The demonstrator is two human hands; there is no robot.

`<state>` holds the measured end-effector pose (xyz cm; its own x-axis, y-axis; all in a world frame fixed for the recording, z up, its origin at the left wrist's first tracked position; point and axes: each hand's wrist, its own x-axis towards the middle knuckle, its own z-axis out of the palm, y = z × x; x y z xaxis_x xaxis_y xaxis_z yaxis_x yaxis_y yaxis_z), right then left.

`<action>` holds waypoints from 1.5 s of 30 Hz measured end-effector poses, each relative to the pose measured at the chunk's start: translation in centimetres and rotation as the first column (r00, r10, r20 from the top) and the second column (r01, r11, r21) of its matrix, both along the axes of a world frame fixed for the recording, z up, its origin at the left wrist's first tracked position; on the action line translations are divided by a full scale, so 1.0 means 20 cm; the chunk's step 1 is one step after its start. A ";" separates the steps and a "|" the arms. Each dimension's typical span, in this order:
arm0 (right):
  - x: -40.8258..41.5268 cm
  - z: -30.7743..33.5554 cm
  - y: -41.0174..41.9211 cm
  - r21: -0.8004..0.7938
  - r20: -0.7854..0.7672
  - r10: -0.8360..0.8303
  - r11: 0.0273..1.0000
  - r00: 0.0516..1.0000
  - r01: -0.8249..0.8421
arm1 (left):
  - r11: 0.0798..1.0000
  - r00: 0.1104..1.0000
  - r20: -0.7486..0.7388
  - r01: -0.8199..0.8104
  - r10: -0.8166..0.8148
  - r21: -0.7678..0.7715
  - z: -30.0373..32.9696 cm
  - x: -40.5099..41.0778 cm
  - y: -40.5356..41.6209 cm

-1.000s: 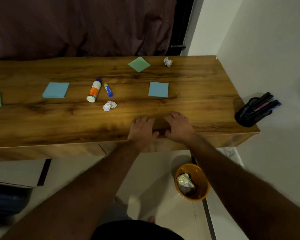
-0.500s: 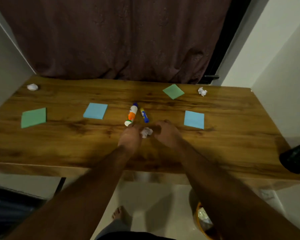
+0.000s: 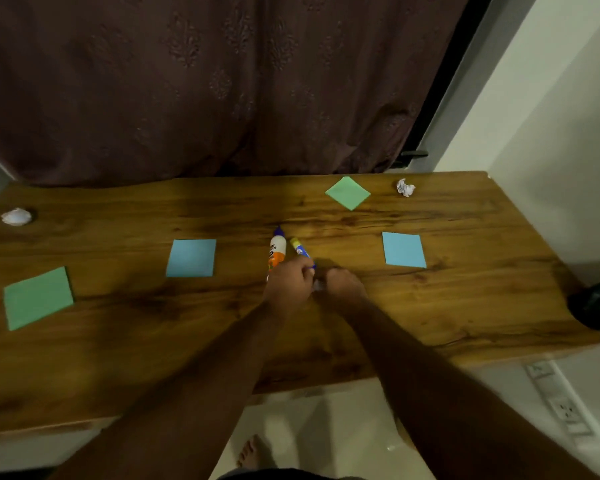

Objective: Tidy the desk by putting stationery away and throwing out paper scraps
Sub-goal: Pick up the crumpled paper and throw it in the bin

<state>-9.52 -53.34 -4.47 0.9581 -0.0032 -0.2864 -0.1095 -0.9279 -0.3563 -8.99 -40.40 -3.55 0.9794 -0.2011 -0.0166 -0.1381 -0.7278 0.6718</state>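
**Both hands meet at the paper scrap**

Fingers [image 3: 300,271] of the left hand [image 3: 288,282] curl beside the glue bottle [image 3: 277,254]; what they grip, I cannot tell. On the desk [image 3: 465,299], right of this bottle, the right hand [image 3: 342,284] closes over a crumpled scrap [image 3: 318,285], lying between both hands. The glue stick [image 3: 300,251] points away.

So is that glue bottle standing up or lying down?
Lying down. The glue bottle rests on its side on the desk, blue cap pointing toward the curtain, its near end hidden behind the left hand.
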 end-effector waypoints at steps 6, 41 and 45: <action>0.03 0.21 -0.04 0.173 0.225 -0.105 0.983 0.969 0.066 | 0.942 0.967 -0.235 -0.163 0.094 -0.294 0.11 0.12 -0.14; 1.23 0.03 -1.38 -0.197 0.020 -0.003 0.980 1.000 0.007 | 0.500 0.695 -0.671 -0.691 0.260 -0.522 0.22 0.88 -0.84; 1.31 0.03 -1.37 -0.245 0.044 0.096 0.966 0.994 -0.083 | 0.497 0.707 -0.648 -0.686 0.283 -0.531 0.21 0.89 -0.84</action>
